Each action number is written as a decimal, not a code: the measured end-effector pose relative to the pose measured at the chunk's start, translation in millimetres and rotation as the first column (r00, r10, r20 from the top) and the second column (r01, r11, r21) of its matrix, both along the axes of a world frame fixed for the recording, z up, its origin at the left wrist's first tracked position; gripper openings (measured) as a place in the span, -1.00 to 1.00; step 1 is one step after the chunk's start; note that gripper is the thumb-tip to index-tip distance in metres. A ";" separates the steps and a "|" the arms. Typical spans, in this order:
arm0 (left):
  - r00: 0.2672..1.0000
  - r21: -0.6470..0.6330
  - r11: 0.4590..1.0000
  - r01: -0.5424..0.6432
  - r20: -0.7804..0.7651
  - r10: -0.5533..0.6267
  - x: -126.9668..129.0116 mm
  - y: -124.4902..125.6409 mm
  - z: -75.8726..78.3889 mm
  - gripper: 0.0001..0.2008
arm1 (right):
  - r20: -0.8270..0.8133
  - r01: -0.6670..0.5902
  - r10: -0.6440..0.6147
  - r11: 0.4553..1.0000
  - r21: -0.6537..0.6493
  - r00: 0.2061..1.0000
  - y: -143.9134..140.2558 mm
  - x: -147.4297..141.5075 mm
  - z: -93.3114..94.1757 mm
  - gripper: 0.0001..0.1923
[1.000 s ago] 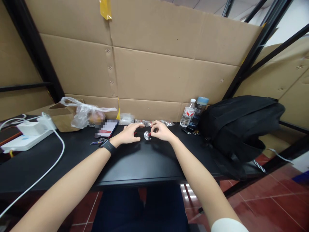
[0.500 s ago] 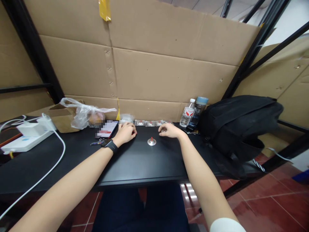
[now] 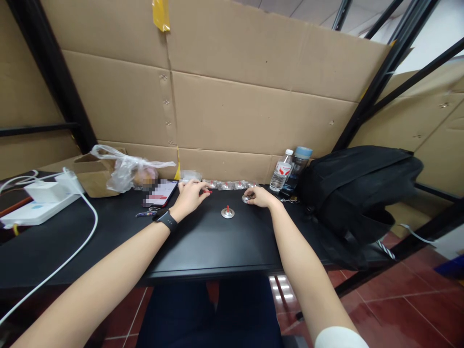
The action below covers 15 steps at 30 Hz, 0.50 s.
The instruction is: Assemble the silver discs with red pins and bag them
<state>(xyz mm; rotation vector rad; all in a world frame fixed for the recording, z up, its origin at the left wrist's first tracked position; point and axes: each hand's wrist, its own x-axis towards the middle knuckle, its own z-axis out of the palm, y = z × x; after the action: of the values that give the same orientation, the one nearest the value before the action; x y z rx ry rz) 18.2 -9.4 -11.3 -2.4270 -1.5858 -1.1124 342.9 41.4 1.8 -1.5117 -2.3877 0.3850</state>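
A round silvery metal disc with a red peg standing up from its centre (image 3: 228,213) rests on the black table between my hands. My left hand (image 3: 188,198), wearing a black watch, pinches a small red piece (image 3: 207,192) between thumb and fingers. Between the fingertips of my right hand (image 3: 260,197) is a small silvery metal disc (image 3: 245,198), partly hidden by the fingers. Behind my hands, several clear packets (image 3: 226,185) lie in a row, with metal discs and red bits inside. A clear plastic packet (image 3: 190,176) sits behind my left hand.
At left are a phone (image 3: 162,192), a tied plastic bag (image 3: 125,176), a cardboard box (image 3: 96,176) and a white power strip (image 3: 43,210) with cables. Right of my hands stand a water bottle (image 3: 281,174), a dark bottle (image 3: 297,169) and a black backpack (image 3: 358,188). Cardboard (image 3: 232,106) walls the back.
My left hand's thumb and fingers have stretched rightward, and the red piece now shows in them. My right hand has shifted slightly right, bringing its disc into clearer view. The pegged disc stays put.
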 end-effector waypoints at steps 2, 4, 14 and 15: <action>1.000 0.005 1.000 0.005 0.012 -0.005 0.7 0.6 -0.6 -0.88 | 0.000 0.005 -0.005 1.000 0.003 1.000 -0.7 0.4 0.4 -0.66; 1.000 0.006 1.000 0.018 0.011 -0.018 1.2 1.0 -1.0 -0.89 | -0.010 0.018 -0.018 1.000 0.018 1.000 -1.9 1.1 1.6 -0.65; 0.992 0.062 0.998 0.009 0.128 -0.017 10.3 -10.7 9.8 -0.83 | -0.612 -0.152 0.214 0.977 0.152 0.761 -21.3 -61.8 1.6 -0.66; 0.989 0.065 0.998 0.004 0.148 -0.014 11.3 -11.6 10.4 -0.84 | -0.677 -0.190 0.243 0.970 0.152 0.694 -26.0 -74.5 0.8 -0.64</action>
<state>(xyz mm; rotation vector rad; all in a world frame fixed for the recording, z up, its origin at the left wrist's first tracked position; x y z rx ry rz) 29.5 -21.0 -0.8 -2.3633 -1.5519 -1.3524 268.4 15.4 2.7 -0.8181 -1.9203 0.7592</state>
